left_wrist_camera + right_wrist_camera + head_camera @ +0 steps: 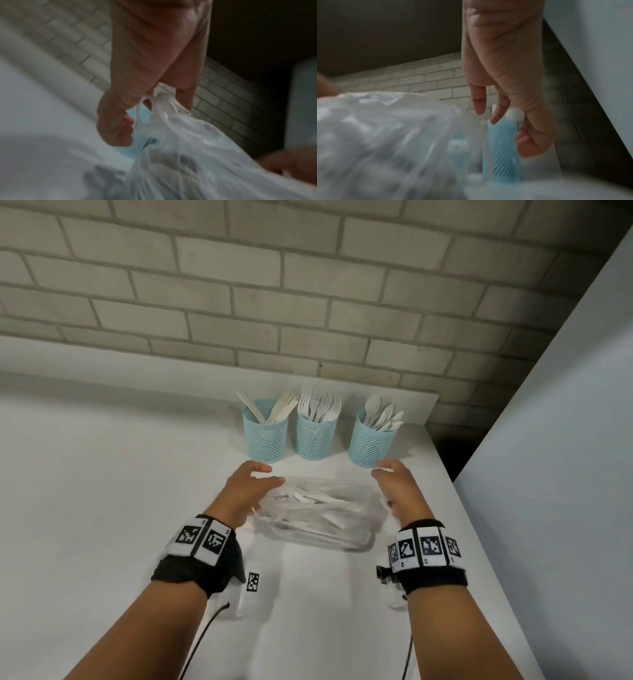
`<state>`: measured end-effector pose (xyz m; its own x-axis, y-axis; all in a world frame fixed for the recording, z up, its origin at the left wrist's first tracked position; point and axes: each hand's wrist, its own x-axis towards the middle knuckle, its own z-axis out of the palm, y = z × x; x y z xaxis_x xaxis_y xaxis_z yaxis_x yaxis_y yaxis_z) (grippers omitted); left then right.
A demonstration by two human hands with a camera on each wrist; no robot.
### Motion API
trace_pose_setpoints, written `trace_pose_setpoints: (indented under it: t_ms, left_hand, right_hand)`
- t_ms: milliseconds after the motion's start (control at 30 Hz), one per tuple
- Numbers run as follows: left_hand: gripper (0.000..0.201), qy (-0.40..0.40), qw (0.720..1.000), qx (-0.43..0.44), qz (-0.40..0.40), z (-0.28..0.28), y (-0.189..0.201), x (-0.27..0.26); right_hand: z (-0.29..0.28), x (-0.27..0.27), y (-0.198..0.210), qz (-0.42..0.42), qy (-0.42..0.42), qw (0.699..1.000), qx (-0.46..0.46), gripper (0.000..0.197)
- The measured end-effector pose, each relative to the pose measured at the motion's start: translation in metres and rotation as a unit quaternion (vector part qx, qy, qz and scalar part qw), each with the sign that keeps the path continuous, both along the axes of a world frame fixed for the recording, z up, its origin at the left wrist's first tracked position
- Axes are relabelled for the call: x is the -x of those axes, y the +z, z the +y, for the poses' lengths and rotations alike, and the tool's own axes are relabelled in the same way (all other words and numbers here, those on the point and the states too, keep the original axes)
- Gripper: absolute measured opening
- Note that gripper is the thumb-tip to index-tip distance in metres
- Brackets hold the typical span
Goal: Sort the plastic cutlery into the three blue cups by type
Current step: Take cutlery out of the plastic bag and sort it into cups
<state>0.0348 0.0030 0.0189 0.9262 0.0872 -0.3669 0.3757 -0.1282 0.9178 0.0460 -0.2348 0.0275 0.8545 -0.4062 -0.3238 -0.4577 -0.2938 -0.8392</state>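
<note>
My left hand (248,491) kept its grip pinched on the upper edge of a clear plastic bag (318,513), thumb and fingers gathering the film, as the left wrist view (120,121) showed, while my right hand (399,486) hovered at the bag's other end with fingers loosely spread and closed on nothing. The bag lay on the white counter (102,474) between my two hands, and white plastic cutlery (308,496) showed through it in a loose heap. Just beyond the bag, three blue mesh cups stood in a row near the brick wall (308,285). The left cup (265,433) held knives, the middle cup (315,436) held forks, and the right cup (371,441) held spoons, all standing handles down. My right fingertips were near the right cup without touching it; the right wrist view showed that cup (501,148) just past them. Black bands with printed markers wrapped both wrists. Both wrist views were blurred.
</note>
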Motion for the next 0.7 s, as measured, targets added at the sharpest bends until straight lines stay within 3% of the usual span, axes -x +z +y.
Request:
trace_pose_setpoints:
  t_ms: [33, 67, 167, 233, 300, 367, 467, 533, 600, 700]
  left_hand:
    - [0.018, -0.017, 0.995, -0.085, -0.041, -0.002, 0.003, 0.0]
    - [0.018, -0.036, 0.983, -0.161, -0.078, -0.005, 0.005, -0.001]
    - [0.008, -0.139, 0.917, -0.355, -0.116, -0.018, 0.008, 0.004]
    - [0.015, -0.176, 0.892, -0.404, -0.102, -0.025, 0.002, 0.008]
    - [0.026, -0.165, 0.889, -0.413, -0.108, -0.028, 0.0, 0.011]
    - [0.036, -0.144, 0.906, -0.381, -0.11, -0.028, 0.003, 0.012]
    - [0.044, -0.093, 0.965, -0.229, -0.088, -0.019, 0.005, 0.005]
    - [0.044, -0.049, 0.991, -0.106, -0.072, -0.012, 0.006, 0.002]
    - [0.043, -0.008, 0.999, 0.011, -0.032, -0.008, 0.008, 0.002]
    - [0.051, 0.022, 0.987, 0.159, 0.025, -0.008, 0.005, 0.005]
  right_hand:
    - [0.002, 0.004, 0.01, -0.006, 0.042, 0.99, 0.131, 0.029]
    - [0.005, 0.008, 0.019, -0.014, 0.08, 0.975, 0.205, 0.031]
    - [0.021, 0.021, 0.036, 0.03, 0.182, 0.951, 0.249, 0.041]
    - [0.034, 0.026, 0.029, 0.073, 0.208, 0.938, 0.268, 0.047]
    - [0.043, 0.028, 0.02, 0.089, 0.215, 0.922, 0.311, 0.045]
    - [0.045, 0.024, 0.014, 0.075, 0.193, 0.924, 0.321, 0.033]
    - [0.036, 0.014, 0.01, 0.009, 0.174, 0.955, 0.241, 0.013]
    - [0.024, 0.01, 0.009, -0.03, 0.115, 0.993, 0.019, 0.01]
    - [0.013, 0.005, 0.007, -0.029, 0.054, 0.971, -0.233, 0.017]
    - [0.01, -0.005, 0.001, -0.014, -0.014, 0.935, -0.354, 0.018]
